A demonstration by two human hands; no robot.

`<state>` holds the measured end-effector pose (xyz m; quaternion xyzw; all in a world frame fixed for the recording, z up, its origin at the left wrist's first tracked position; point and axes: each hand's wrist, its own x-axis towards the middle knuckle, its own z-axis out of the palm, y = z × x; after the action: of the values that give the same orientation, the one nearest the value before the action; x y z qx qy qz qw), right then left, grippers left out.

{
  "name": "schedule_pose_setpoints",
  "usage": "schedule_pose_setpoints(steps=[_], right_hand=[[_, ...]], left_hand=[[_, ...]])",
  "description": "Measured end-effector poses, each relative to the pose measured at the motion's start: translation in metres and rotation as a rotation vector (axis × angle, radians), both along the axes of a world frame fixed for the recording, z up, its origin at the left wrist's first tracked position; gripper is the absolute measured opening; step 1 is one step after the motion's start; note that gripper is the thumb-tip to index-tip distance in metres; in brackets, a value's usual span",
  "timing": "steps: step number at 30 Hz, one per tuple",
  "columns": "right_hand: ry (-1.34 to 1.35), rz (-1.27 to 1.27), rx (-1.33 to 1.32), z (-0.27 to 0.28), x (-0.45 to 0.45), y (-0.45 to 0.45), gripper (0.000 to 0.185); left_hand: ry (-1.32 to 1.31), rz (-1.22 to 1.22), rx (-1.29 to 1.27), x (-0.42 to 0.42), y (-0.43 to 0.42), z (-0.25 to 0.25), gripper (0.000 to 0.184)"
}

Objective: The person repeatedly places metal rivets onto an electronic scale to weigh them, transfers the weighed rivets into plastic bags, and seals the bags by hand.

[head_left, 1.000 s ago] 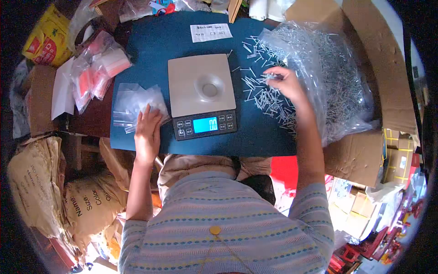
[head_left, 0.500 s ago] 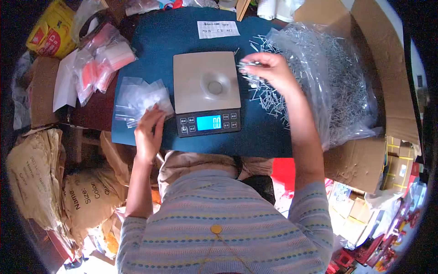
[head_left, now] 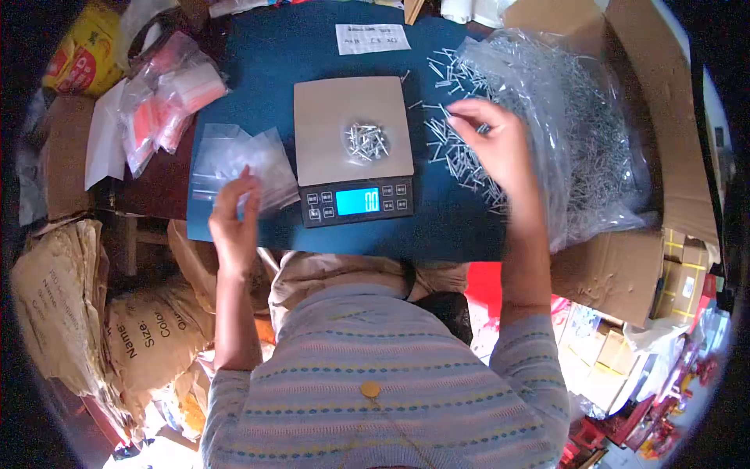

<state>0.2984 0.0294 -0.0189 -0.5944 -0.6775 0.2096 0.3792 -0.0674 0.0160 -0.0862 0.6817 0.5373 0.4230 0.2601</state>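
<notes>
Fasteners (head_left: 467, 168) beside half-open right hand (head_left: 504, 148), bags (head_left: 269, 160) by loosely curled left hand (head_left: 233, 227), holds unclear; small pinches should give best control.

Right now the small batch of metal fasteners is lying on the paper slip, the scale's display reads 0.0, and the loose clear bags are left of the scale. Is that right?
Not quite: the head view shows the small batch on the scale, not on the paper slip. The display reads 0.0, and the clear bags are left of it.
</notes>
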Motion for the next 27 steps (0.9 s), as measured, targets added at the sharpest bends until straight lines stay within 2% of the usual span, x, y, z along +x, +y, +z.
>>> schedule_pose_setpoints(steps=[1, 4, 7, 8, 11, 12, 14, 17, 18, 22, 23, 27], right_hand=[[-0.042, -0.044, -0.088, -0.009, 0.019, -0.006, 0.026], [-0.417, -0.144, -0.251, -0.028, 0.039, -0.033, 0.045], [-0.609, -0.117, -0.147, -0.048, 0.028, -0.041, 0.058], [-0.51, -0.102, -0.036, -0.055, 0.026, -0.039, 0.05], [-0.456, -0.207, 0.0, -0.083, 0.038, -0.026, 0.04], [-0.388, -0.229, 0.017, -0.081, 0.038, -0.024, 0.026], [-0.289, -0.232, 0.008, -0.068, 0.037, -0.024, 0.022], [-0.288, -0.274, 0.021, -0.064, 0.043, -0.025, 0.019], [-0.268, -0.279, 0.036, -0.067, 0.048, -0.025, 0.02], [-0.212, -0.296, 0.075, -0.071, 0.054, -0.022, 0.021], [-0.176, -0.314, 0.066, -0.066, 0.049, -0.021, 0.021], [0.124, -0.232, -0.128, -0.051, 0.022, -0.013, 0.018]], left_hand=[[-0.057, 0.016, 0.002, -0.004, 0.001, 0.0, 0.019], [-0.102, 0.091, 0.04, -0.015, 0.003, 0.006, 0.02], [-0.158, 0.158, 0.139, -0.015, 0.004, 0.018, 0.022], [-0.154, 0.179, 0.17, -0.015, 0.003, 0.022, 0.022], [-0.138, 0.25, 0.234, -0.019, 0.0, 0.021, 0.02], [-0.143, 0.263, 0.248, -0.019, -0.002, 0.024, 0.018], [-0.157, 0.289, 0.279, -0.016, -0.007, 0.033, 0.012], [0.07, 0.302, 0.08, -0.028, -0.023, 0.042, 0.005], [-0.057, 0.308, 0.061, -0.023, -0.027, 0.043, 0.011], [-0.028, 0.001, 0.138, 0.002, -0.037, 0.053, 0.011], [-0.097, -0.069, 0.04, 0.01, -0.039, 0.054, 0.009], [-0.079, -0.286, -0.086, 0.033, -0.045, 0.048, 0.006]])
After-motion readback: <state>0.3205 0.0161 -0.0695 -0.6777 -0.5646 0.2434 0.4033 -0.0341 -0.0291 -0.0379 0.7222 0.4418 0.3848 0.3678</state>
